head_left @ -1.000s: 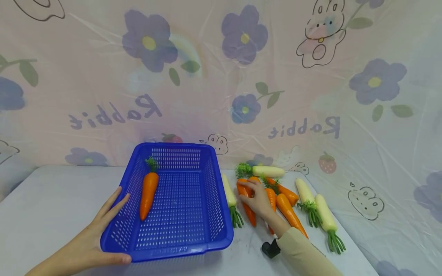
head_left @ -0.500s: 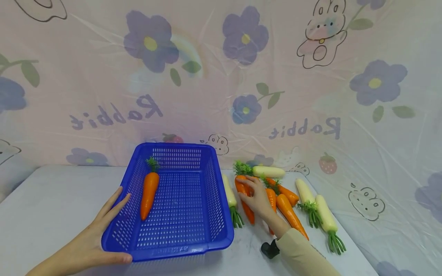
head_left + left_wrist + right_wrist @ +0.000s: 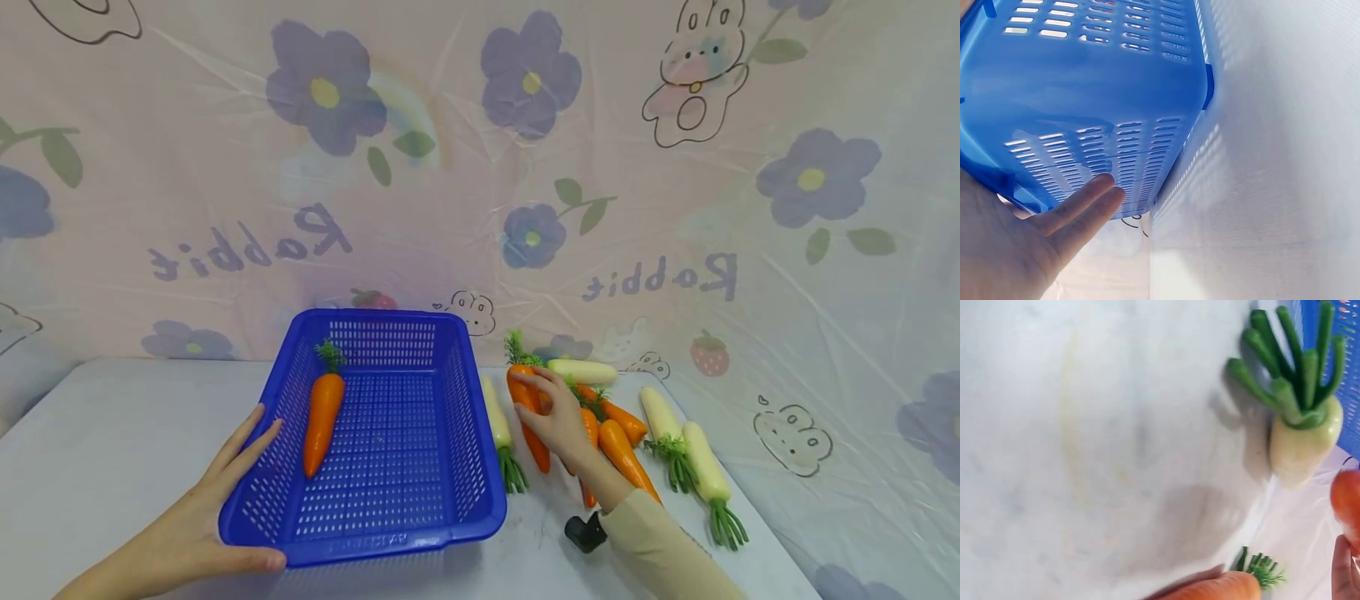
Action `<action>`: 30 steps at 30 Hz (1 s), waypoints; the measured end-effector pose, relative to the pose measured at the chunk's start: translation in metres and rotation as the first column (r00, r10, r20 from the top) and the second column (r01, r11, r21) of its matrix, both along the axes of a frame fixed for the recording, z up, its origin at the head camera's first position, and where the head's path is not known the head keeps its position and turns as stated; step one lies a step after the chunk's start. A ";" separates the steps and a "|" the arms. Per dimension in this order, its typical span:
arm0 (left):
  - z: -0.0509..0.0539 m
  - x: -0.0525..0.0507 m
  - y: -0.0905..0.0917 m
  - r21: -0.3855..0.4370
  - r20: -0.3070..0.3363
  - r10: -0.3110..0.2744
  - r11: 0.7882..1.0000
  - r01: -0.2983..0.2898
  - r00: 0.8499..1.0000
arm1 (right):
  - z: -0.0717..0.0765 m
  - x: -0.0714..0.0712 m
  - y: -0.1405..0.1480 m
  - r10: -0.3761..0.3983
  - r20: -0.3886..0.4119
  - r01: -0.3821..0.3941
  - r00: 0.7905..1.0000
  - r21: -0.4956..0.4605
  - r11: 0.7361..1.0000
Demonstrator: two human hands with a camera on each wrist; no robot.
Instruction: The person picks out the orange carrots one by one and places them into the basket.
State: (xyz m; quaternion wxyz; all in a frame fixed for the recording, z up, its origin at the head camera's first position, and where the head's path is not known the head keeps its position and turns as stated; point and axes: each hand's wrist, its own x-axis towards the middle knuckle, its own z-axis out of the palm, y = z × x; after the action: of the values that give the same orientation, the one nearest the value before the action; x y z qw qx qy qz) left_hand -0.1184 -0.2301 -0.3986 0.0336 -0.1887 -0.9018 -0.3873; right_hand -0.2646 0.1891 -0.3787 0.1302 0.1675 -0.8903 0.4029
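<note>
In the head view my right hand (image 3: 558, 417) pinches a carrot (image 3: 523, 390) with a leafy green top, holding it raised over the pile, right of the basket. The right wrist view shows part of this carrot (image 3: 1349, 503) at its right edge, with a fingertip against it. My left hand (image 3: 191, 525) touches the blue plastic basket (image 3: 489, 500) at its near left corner, thumb along the front rim. In the left wrist view two straight fingers (image 3: 1079, 215) lie by the basket's outer wall (image 3: 1085, 87). Inside the basket lies one carrot (image 3: 324, 421).
More carrots (image 3: 626, 458) lie in a pile beneath and right of my right hand. A white radish (image 3: 496, 417) lies against the basket's right side; others lie at the back (image 3: 581, 372) and far right (image 3: 705, 467). A small black device (image 3: 585, 532) sits by my right sleeve.
My right hand has raised the carrot from the pile, up and slightly left, uncovering another carrot behind it. The left hand and the basket stay in place.
</note>
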 end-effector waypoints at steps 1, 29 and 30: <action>0.000 0.000 0.000 -0.001 -0.002 0.001 1.000 -0.001 1.000 | 0.002 0.000 -0.001 0.002 -0.013 -0.002 1.000 0.000 1.000; 0.000 0.001 0.000 0.011 -0.035 -0.005 1.000 0.006 0.999 | 0.072 0.001 -0.032 0.129 -0.118 -0.129 0.985 0.006 0.992; 0.000 0.002 0.001 0.013 -0.039 -0.007 1.000 0.007 0.999 | 0.075 0.001 -0.034 0.131 -0.118 -0.132 0.984 0.001 0.991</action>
State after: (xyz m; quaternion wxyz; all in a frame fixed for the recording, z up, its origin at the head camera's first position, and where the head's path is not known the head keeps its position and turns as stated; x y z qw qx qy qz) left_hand -0.1168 -0.2294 -0.3987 0.0511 -0.1991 -0.8978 -0.3895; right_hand -0.2639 0.1553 -0.3039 0.1564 0.2490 -0.8666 0.4031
